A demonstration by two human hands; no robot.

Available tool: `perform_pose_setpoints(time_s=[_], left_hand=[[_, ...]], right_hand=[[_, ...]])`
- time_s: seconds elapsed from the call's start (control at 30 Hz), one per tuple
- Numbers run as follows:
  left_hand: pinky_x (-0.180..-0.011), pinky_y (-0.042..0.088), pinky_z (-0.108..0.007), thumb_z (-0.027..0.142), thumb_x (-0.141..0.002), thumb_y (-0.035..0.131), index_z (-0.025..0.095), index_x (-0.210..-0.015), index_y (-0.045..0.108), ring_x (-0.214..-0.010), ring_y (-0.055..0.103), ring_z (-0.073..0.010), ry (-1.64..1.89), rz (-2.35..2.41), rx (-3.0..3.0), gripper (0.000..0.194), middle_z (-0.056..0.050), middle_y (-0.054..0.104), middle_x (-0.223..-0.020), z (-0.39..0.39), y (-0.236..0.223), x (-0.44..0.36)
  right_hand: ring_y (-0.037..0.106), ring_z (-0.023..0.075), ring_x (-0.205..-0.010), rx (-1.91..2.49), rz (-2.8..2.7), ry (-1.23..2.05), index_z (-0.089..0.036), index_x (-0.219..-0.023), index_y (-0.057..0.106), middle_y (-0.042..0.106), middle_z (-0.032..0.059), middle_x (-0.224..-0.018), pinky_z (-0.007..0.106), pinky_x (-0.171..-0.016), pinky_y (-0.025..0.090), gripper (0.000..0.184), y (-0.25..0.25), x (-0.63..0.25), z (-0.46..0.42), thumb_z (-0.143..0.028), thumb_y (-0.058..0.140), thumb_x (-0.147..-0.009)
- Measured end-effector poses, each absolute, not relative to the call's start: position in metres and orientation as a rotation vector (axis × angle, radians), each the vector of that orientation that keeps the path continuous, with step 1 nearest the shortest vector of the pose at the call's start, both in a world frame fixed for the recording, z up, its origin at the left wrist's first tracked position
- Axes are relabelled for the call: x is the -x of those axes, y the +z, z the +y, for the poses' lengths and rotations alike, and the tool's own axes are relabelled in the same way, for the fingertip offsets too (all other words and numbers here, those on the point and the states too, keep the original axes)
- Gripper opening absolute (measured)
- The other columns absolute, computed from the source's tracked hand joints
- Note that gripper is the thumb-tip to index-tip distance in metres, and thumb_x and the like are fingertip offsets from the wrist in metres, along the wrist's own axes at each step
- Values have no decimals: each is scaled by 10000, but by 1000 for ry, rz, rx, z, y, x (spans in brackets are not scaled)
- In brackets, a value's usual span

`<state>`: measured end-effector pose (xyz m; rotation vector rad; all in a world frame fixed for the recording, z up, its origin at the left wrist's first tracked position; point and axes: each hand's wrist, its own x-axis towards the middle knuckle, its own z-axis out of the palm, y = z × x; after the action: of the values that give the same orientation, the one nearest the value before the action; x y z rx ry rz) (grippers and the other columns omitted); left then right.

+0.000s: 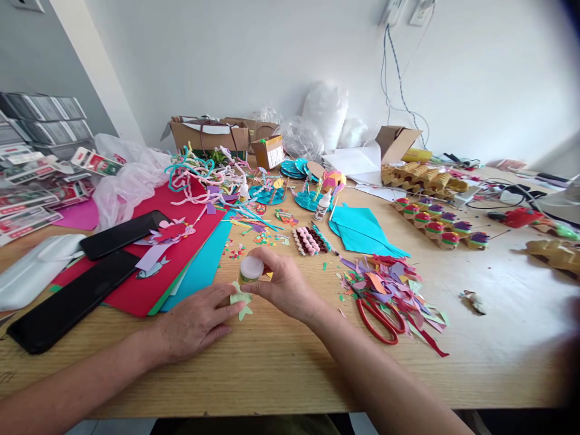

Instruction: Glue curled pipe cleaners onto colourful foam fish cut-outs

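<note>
Just left of centre, near the front of the table, my left hand (194,319) is palm down with its fingertips on a small pale green paper cutout (242,297). Those fingers hold the cutout's left side. My right hand (285,284) grips a small round container with a whitish top (251,267) between thumb and fingers, right at the cutout's upper edge. The container's lower part is mostly hidden, so its exact kind is unclear. Red-handled scissors (380,317) lie to the right of my right hand, their blades partly under paper scraps (394,284).
Black phones (72,302) rest on red paper sheets (167,254) at left. Beyond my hands are a glue bottle (322,206), blue felt sheets (365,229) and pipe cleaners (199,175). Painted egg-carton pieces (437,222) stand at right, cardboard boxes (211,136) at the back.
</note>
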<state>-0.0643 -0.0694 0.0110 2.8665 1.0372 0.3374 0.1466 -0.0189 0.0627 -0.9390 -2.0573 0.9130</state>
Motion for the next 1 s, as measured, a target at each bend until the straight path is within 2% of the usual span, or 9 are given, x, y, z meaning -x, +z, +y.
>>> perform_pose_setpoints(time_s=[0.13, 0.3, 1.0], left_hand=[[-974, 442, -385, 229, -933, 414, 252, -1279, 441, -1208, 448, -244, 361, 1022, -2876, 348, -94, 458, -1308, -70, 14, 63], [-966, 447, -398, 225, -924, 433, 238, -1285, 438, -1188, 465, -254, 353, 1007, -2897, 361, -105, 468, -1293, -70, 15, 63], [-959, 455, -401, 228, -926, 421, 242, -1278, 440, -1182, 473, -252, 369, 1004, -2895, 352, -102, 486, -1277, -70, 14, 63]], right_hand=[[505, 102, -661, 950, -2053, 958, -191, -844, 552, 565, -42, -727, 210, -617, 398, 248, 65, -149, -20, -211, 731, -674], [519, 111, -670, 985, -2031, 928, -199, -921, 551, 580, -34, -748, 220, -618, 406, 322, 61, -148, -17, -209, 738, -659], [533, 115, -679, 980, -2013, 966, -195, -908, 548, 585, -35, -756, 222, -622, 418, 321, 61, -148, -17, -202, 741, -651]])
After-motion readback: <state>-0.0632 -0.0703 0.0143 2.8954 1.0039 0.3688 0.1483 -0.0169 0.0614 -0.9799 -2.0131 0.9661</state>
